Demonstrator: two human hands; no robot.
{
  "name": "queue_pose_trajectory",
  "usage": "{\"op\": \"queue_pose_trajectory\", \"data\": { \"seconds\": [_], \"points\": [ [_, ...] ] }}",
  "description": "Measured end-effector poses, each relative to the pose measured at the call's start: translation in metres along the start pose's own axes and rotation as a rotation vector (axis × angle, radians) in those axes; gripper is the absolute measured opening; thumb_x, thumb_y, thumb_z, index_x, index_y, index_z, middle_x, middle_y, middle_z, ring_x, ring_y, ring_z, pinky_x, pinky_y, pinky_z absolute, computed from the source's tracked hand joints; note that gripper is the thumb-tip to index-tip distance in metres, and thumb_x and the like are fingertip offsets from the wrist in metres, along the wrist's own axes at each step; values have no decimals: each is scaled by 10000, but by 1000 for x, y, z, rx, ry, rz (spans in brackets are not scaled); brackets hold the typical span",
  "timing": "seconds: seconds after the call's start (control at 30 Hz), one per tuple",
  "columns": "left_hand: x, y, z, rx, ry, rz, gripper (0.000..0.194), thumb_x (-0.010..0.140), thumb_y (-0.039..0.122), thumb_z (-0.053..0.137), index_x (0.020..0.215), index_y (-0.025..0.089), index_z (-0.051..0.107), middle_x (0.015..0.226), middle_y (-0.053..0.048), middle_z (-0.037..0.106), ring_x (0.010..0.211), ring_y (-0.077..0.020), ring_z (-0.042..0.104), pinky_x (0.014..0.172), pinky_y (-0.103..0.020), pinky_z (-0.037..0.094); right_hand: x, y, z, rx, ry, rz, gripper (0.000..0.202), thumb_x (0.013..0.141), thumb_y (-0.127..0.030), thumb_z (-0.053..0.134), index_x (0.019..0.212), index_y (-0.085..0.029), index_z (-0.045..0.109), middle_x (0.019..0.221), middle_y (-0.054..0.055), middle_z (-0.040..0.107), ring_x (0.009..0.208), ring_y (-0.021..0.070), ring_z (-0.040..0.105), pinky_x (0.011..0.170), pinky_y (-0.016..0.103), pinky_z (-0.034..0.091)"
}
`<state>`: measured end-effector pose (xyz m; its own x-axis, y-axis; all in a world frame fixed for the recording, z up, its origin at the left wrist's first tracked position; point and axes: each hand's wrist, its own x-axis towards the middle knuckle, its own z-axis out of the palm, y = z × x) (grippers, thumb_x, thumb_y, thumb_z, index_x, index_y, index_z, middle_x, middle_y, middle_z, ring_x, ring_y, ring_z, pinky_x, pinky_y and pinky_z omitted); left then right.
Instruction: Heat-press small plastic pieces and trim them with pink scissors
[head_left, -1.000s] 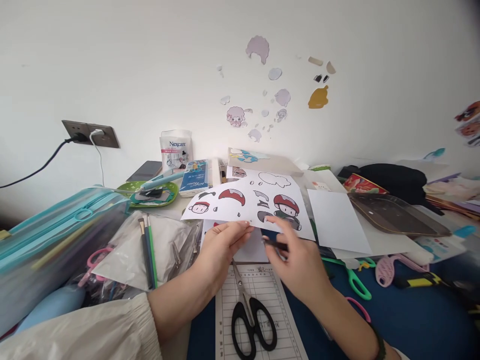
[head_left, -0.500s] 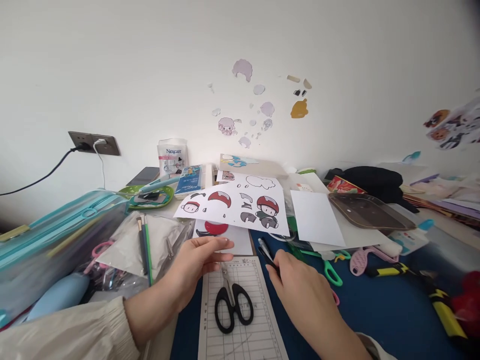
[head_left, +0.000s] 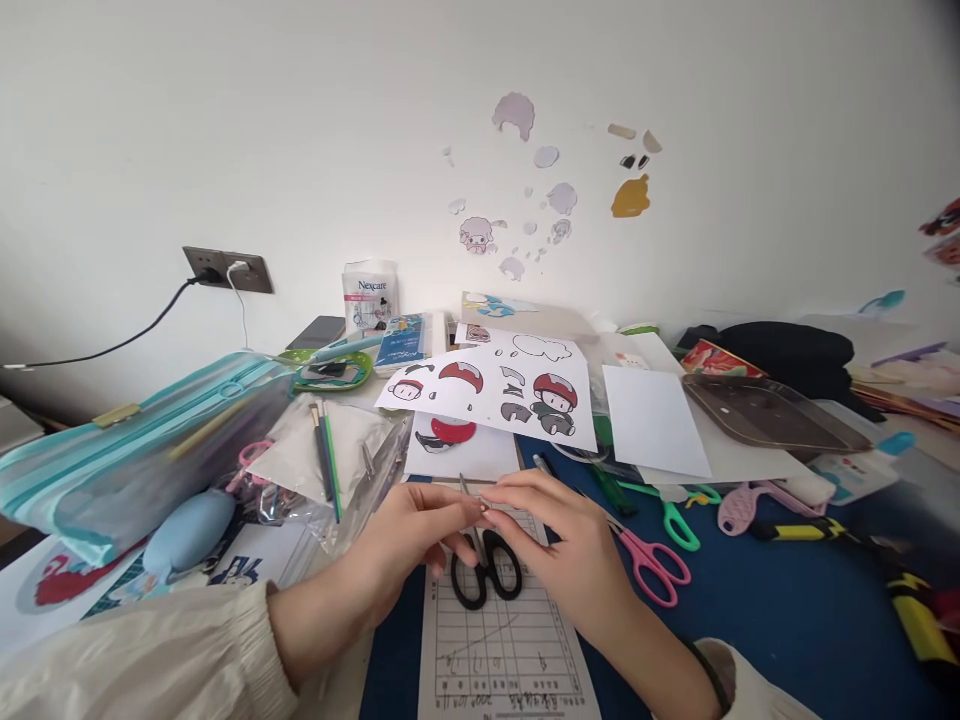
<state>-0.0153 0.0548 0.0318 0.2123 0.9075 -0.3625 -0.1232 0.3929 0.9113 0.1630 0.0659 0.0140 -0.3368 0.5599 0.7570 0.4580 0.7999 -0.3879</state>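
Note:
My left hand (head_left: 427, 525) and my right hand (head_left: 559, 525) meet fingertip to fingertip above the black-handled scissors (head_left: 499, 570). Both are closed in a pinch around something too small to make out. Under them lies a sheet with a printed grid and handwriting (head_left: 487, 650), the scissors resting on it. Just behind my right hand, a pen (head_left: 541, 463) shows only in part. Pink-handled scissors (head_left: 660, 568) lie to its right. Farther back is a white sheet of printed cartoon figures (head_left: 495, 410), overlapping a sheet with a red shape (head_left: 480, 460).
On the left stand a clear pencil case with teal edges (head_left: 150, 440), a light blue object (head_left: 191, 532) and brushes (head_left: 326, 465). To the right are green scissors (head_left: 679, 525), yellow-black pliers (head_left: 795, 530), a blank white sheet (head_left: 652, 420) and a brown tray (head_left: 772, 415).
My right hand has let go of the pen and moved left to meet my left hand's fingertips. The view has shifted, and the pink scissors now show more fully.

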Motion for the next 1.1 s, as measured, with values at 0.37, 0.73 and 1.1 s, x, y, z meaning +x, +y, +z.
{"op": "queue_pose_trajectory", "data": {
  "seconds": [0.37, 0.73, 1.1],
  "points": [
    [4, -10, -8, 14, -62, 10, 271, 623, 405, 832, 685, 146, 783, 562, 3, 653, 475, -93, 589, 362, -170, 294, -7, 3, 0, -16, -13, -87, 155, 946, -98, 624, 921, -161, 763, 856, 55, 771, 767, 139, 725, 690, 210, 602],
    [0, -9, -9, 121, -94, 21, 314, 680, 449, 744, 742, 144, 783, 659, -40, 693, 525, -126, 612, 374, -196, 317, -8, -6, 0, -56, -1, -153, 145, 901, -25, 663, 930, -157, 715, 831, 54, 748, 761, 145, 696, 678, 259, 598],
    [-11, -7, -33, 494, 131, 316, 202, 799, 377, 628, 863, 192, 681, 655, 34, 561, 565, -124, 436, 512, -251, 318, -6, 4, 23, -107, -151, -80, 148, 921, -90, 649, 851, -201, 717, 816, 26, 700, 772, 160, 636, 664, 315, 559]
  ]
}}
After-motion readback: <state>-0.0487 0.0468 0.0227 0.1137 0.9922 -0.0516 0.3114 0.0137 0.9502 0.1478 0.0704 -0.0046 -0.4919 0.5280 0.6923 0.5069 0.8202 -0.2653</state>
